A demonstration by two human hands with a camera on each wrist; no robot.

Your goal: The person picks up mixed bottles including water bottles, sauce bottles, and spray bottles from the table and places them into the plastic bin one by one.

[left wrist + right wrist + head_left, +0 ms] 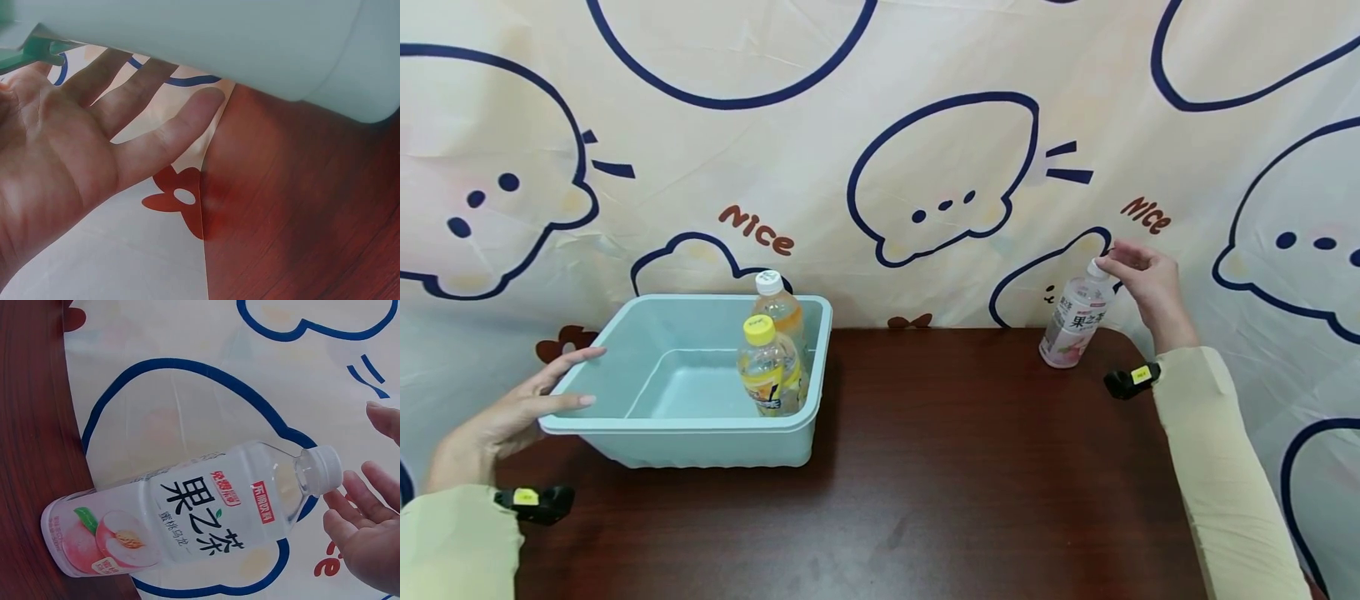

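Observation:
A light blue plastic tub (700,427) stands on the left of a dark wooden table (970,475). Inside it, at its right wall, stand a yellow-capped bottle (765,371) and behind it a white-capped bottle (780,307). My left hand (531,404) rests on the tub's left rim with straight fingers; in the left wrist view the left hand (94,144) lies flat beside the tub wall (250,44). At the back right a peach drink bottle (1075,321) tilts towards the cloth. My right hand (1142,275) is at its white cap (322,470), relaxed fingertips (350,487) touching it, thumb apart.
A printed cartoon cloth (940,167) hangs behind the table and drapes past its left and right edges. Small black clips with yellow tags sit at both wrists (1131,381). Bare tabletop lies between the tub and the peach bottle.

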